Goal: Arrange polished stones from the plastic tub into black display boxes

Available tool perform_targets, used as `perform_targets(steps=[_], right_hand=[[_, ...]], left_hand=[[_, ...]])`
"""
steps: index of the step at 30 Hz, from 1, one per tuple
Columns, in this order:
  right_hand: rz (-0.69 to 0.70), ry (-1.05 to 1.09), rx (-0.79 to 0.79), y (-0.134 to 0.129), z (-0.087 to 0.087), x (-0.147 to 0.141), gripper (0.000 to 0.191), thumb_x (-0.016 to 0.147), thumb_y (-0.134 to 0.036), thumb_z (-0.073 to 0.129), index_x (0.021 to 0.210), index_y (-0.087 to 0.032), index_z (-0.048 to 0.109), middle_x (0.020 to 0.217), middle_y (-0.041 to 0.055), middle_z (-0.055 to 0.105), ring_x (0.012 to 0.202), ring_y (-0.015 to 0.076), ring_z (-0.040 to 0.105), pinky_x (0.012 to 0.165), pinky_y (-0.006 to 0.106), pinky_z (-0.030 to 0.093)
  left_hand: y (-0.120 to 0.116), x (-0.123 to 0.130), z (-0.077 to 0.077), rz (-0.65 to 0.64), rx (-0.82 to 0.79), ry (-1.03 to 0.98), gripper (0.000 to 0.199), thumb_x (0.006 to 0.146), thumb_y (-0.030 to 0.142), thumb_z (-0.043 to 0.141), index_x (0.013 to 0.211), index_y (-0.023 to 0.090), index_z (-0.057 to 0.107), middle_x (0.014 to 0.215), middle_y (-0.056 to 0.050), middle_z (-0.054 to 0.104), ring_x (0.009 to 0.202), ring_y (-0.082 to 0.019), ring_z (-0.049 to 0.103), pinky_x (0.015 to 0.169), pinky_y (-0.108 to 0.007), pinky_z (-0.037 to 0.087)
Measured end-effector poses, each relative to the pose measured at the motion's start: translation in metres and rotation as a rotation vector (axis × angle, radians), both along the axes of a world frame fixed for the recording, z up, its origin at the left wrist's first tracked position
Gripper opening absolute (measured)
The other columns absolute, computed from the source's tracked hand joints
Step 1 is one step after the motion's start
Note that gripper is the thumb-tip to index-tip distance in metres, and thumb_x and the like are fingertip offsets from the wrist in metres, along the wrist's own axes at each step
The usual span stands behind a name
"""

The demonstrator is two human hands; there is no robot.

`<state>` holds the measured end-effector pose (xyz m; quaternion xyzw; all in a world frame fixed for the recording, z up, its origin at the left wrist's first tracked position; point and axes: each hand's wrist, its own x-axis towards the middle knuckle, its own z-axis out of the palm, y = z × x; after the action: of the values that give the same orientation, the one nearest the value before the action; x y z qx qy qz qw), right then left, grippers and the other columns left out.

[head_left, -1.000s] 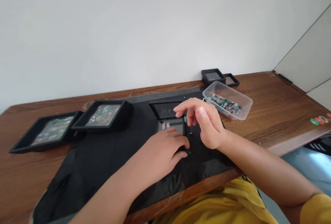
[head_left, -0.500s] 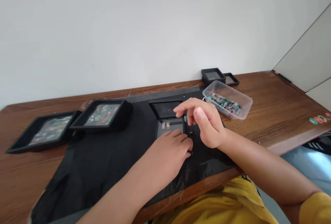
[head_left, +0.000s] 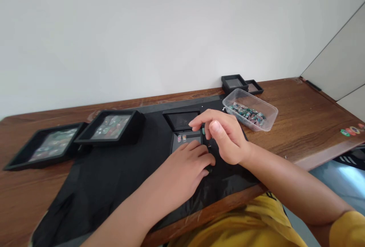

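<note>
Case point(head_left: 176, 146), shallow and black, at centre of frame on black mat point(head_left: 108, 182). Stands open, lid point(head_left: 181, 120) tilted back. On grey inner floor, toward far left corner: two pale patterned pieces point(head_left: 184, 138), side by side.

Left hand point(head_left: 194, 159) over near part of case, fingers bent and close together, thumb low, near small dark piece point(head_left: 210, 169). Cannot tell whether gripping anything; underside hidden. Right hand point(head_left: 224, 136) raised just right of lid, thumb spread from forefinger, other fingers curled; nothing seen in grasp. Just beside right edge of case, below right fingers: green piece point(head_left: 203, 131).

Handling, judged by eye only. Pieces: probably light, stiff and thin, glossy faces likely slippery under fingertips. Best taken by side edges between thumb and forefinger, with little pressure, to spare patterned faces. Possibly prone to chipping.

Case: probably light, rigid plastic. Best held by outer walls of base, thumb opposite fingers; may skid on smooth mat unless steadied. Lid: best handled by outer frame, middle panel perhaps thin and easily smeared.

Right of centre in frame: clear tub point(head_left: 270, 124) with loose heap of similar pieces point(head_left: 249, 114). Walls likely to flex if squeezed; firmer hold expected at rim.
</note>
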<state>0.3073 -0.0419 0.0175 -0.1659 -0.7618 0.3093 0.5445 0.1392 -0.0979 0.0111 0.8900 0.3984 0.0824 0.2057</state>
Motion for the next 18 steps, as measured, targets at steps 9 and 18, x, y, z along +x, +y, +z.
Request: perform_targets(steps=[9, 18], right_hand=[[0.006, -0.034, -0.011, -0.0004, 0.0041, -0.0005, 0.044, 0.114, -0.040, 0.037, 0.090, -0.017, 0.066, 0.083, 0.0036, 0.068, 0.073, 0.0129, 0.065, 0.075, 0.029, 0.057], [-0.023, -0.056, -0.007, -0.0010, 0.0033, 0.0000, 0.045, 0.113, -0.042, 0.035, 0.092, -0.018, 0.066, 0.081, 0.0027, 0.067, 0.068, 0.0126, 0.063, 0.069, 0.028, 0.056]], left_hand=[[-0.0056, 0.0077, -0.0003, -0.025, 0.024, 0.014, 0.019, 0.094, 0.006, 0.056, 0.092, 0.021, 0.068, 0.112, -0.006, 0.073, 0.112, -0.030, 0.065, 0.102, -0.051, 0.053], [-0.0036, 0.0037, -0.0008, -0.004, 0.057, 0.091, 0.012, 0.094, 0.013, 0.062, 0.100, 0.021, 0.069, 0.116, -0.008, 0.073, 0.113, -0.031, 0.064, 0.100, -0.052, 0.053]])
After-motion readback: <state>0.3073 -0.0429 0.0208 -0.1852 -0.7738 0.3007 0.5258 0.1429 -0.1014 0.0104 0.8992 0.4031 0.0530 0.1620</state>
